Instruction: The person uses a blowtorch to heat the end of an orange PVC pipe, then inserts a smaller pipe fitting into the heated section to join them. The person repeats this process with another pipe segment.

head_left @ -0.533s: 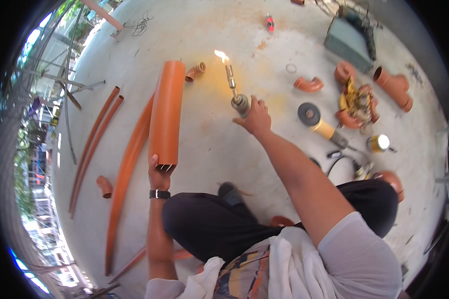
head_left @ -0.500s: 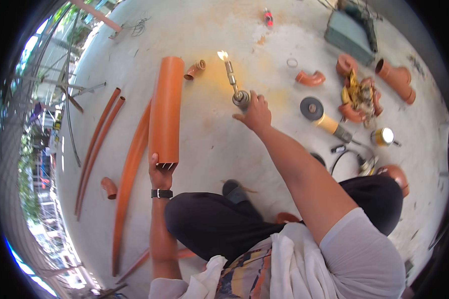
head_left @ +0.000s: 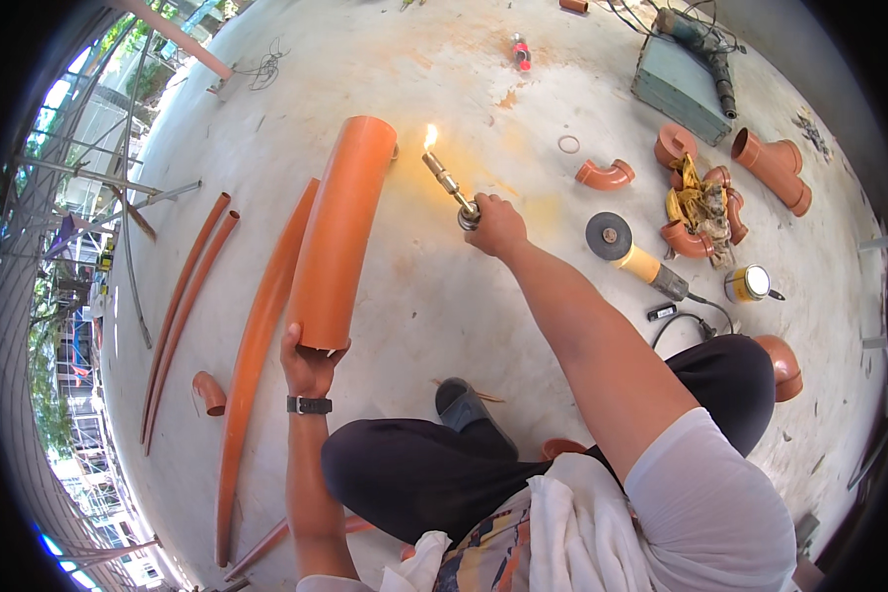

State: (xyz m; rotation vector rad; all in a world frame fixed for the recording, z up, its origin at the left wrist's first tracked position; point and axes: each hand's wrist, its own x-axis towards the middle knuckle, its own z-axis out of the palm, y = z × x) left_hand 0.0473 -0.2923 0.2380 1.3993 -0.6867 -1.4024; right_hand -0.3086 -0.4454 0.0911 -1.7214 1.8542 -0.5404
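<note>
My left hand (head_left: pixel 312 367) grips the near end of a wide orange plastic pipe (head_left: pixel 343 237), its thumb on the left and fingertips on the right of the rim. The pipe points away from me, its far end leaning right. In my right hand (head_left: pixel 496 225) is a lit gas torch (head_left: pixel 445 182), fingers wrapped round its body. A bright flame (head_left: pixel 431 136) burns at the nozzle tip, a short gap to the right of the pipe's far end. The canister under my right hand is mostly hidden.
Long orange pipes (head_left: pixel 257 365) and a small elbow (head_left: pixel 208 393) lie left. To the right are an angle grinder (head_left: pixel 636 259), an elbow fitting (head_left: pixel 605 175), a branch fitting (head_left: pixel 772 172), a yellow cloth (head_left: pixel 699 202) among fittings, a can (head_left: pixel 748 283) and a green box (head_left: pixel 680 89).
The wide pipe has tilted, its far end swinging right and covering most of a small elbow behind it. My right hand has shifted slightly left, bringing the flame closer to the pipe.
</note>
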